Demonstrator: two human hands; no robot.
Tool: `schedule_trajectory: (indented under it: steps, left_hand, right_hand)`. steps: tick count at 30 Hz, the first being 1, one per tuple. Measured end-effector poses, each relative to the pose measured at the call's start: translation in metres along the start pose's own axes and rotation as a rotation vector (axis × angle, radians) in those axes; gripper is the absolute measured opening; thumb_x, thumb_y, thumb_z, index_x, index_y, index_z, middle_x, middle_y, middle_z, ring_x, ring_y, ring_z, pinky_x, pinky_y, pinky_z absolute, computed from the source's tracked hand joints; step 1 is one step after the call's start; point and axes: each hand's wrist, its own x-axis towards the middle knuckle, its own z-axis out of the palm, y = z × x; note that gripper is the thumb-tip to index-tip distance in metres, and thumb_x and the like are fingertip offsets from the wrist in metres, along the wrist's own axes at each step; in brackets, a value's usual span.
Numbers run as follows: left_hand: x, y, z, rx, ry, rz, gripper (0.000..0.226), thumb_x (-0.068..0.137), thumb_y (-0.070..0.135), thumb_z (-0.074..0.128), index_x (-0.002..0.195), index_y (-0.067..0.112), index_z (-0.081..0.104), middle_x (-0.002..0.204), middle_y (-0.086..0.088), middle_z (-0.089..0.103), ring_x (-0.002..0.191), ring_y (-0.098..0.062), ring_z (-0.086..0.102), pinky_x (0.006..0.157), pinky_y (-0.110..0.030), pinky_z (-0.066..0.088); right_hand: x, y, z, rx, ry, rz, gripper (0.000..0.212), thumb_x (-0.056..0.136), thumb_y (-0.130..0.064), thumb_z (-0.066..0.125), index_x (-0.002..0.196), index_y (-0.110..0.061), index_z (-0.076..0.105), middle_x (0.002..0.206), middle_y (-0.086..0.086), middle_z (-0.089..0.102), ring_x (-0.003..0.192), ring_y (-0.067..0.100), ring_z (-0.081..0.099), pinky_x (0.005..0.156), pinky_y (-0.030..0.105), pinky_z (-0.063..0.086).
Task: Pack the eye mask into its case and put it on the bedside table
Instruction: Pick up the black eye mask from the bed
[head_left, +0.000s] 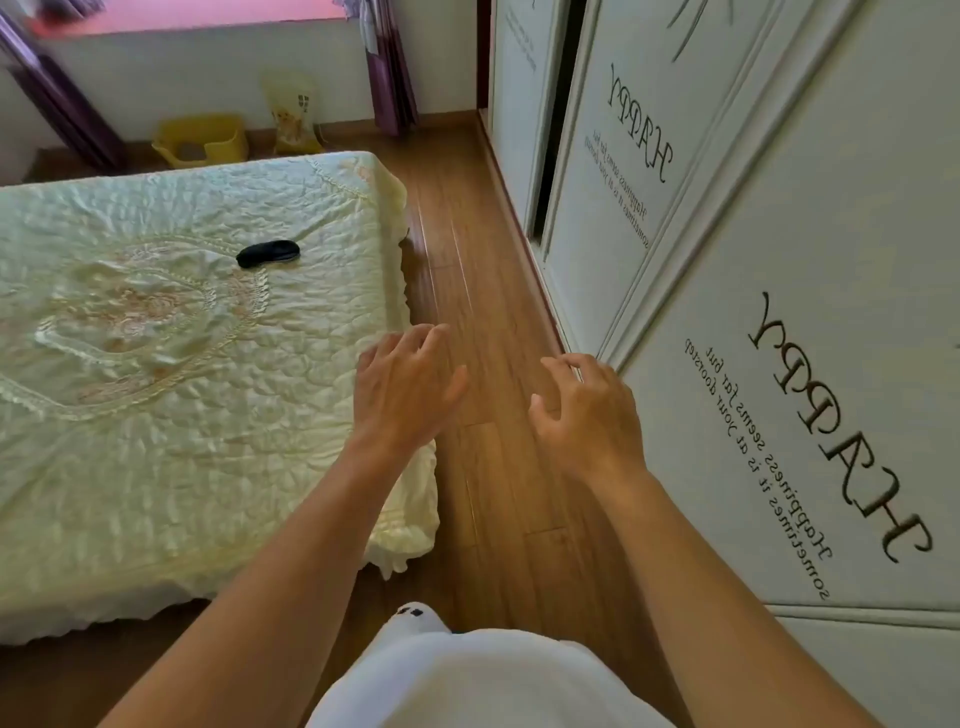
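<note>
Lying on bed (156, 389), one eye mask (268, 253), two empty hands

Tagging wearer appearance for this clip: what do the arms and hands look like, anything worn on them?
Both forearms are bare up to the frame edge: no sleeves in view. The left hand and right hand show no gloves, rings, watch or bracelets. The only clothing visible is a white garment at the bottom of the view, with a small dark mark on it.
</note>
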Motion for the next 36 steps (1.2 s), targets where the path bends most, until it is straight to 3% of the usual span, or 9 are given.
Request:
schedule_trajectory:
  steps: [15,36]
  left_hand:
    - [0.086,-0.024,0.026,0.04,-0.028,0.012,0.056,0.088,0.053,0.046,0.137,0.025,0.049,0.137,0.0,0.059,0.127,-0.025,0.052,0.103,-0.045,0.041]
    - [0.402,-0.116,0.071,0.015,-0.045,-0.019,0.055,0.089,0.053,0.044,0.137,0.025,0.048,0.138,0.001,0.059,0.127,-0.023,0.052,0.104,-0.044,0.042]
  right_hand:
    - [0.109,0.0,0.022,0.007,-0.037,-0.033,0.05,0.093,-0.038,0.058,0.137,-0.016,0.058,0.138,0.01,0.062,0.13,0.029,0.055,0.106,0.048,0.048]
    - [0.445,-0.039,0.069,-0.014,-0.097,-0.084,0.048,0.093,-0.037,0.059,0.137,-0.019,0.058,0.136,0.006,0.063,0.124,0.026,0.059,0.104,0.044,0.051]
